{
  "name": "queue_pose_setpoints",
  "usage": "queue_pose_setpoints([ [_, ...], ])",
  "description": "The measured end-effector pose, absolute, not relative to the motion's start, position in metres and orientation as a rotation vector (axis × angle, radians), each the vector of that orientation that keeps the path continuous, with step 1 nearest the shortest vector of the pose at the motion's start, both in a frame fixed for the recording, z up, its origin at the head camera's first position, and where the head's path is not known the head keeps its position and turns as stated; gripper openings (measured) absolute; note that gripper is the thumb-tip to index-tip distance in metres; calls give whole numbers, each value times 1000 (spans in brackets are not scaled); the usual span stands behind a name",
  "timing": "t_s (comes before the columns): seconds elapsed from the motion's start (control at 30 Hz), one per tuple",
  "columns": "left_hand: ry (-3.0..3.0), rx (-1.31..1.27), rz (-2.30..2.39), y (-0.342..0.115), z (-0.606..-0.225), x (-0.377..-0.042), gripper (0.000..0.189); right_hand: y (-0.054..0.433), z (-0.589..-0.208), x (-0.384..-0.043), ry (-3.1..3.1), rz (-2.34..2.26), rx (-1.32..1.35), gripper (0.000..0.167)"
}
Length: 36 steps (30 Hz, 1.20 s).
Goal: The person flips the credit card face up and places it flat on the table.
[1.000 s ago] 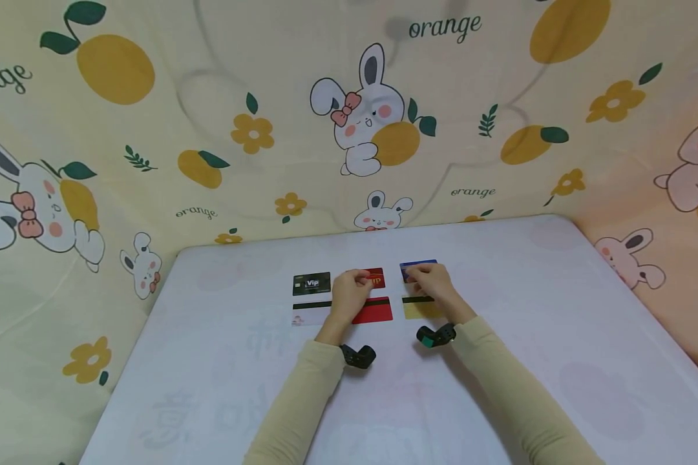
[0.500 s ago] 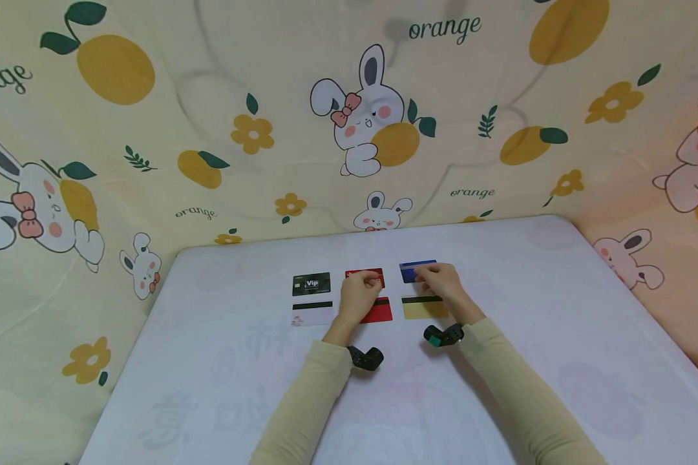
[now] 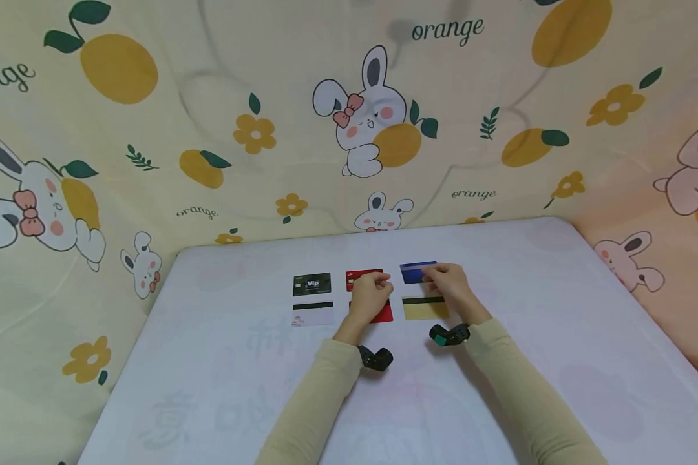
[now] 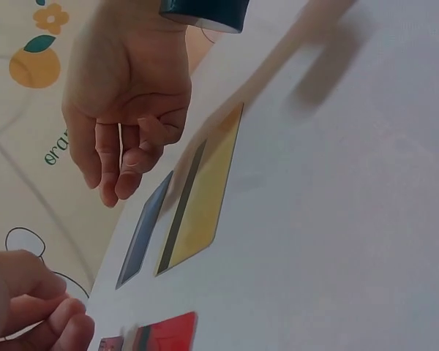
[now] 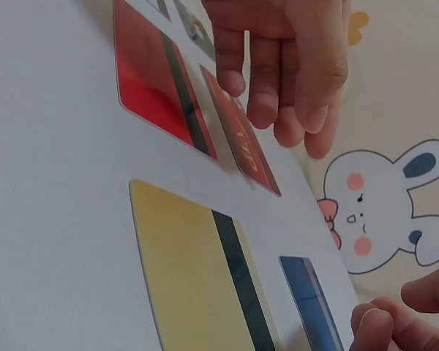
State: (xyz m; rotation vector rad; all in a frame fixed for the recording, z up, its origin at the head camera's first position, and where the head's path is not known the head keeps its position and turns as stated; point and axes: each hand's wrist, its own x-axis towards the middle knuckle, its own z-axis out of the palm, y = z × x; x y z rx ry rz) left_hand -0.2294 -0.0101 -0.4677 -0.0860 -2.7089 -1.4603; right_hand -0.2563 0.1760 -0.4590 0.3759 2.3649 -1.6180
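Observation:
Several plastic cards lie flat in two rows on the white table (image 3: 209, 361). My left hand (image 3: 369, 298) hovers with loosely bent fingers over the red VIP card (image 3: 356, 278) and partly covers the striped red card (image 3: 386, 312) below it. In the right wrist view that left hand (image 5: 282, 66) holds nothing. Over the right end of the blue card (image 3: 413, 274) is my right hand (image 3: 450, 289), its fingers relaxed and bare in the left wrist view. The gold card (image 3: 424, 311) with a dark stripe lies just below the blue one.
At the left end of the rows are a black VIP card (image 3: 312, 284) and a white striped card (image 3: 312, 315). A fabric backdrop (image 3: 302, 129) with rabbits and oranges hangs behind the table. Each wrist wears a small black camera (image 3: 376, 359).
Both hands have drifted right above the cards, the left from the gap by the black VIP card, the right along the blue card. The cards look unmoved.

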Motion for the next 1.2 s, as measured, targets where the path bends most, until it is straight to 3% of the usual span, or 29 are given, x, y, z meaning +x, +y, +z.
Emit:
queue_pose_setpoints([
  [1.2, -2775, 0, -1467, 23, -475, -238, 25, 205, -467, -259, 2431, -1529, 547, 41],
])
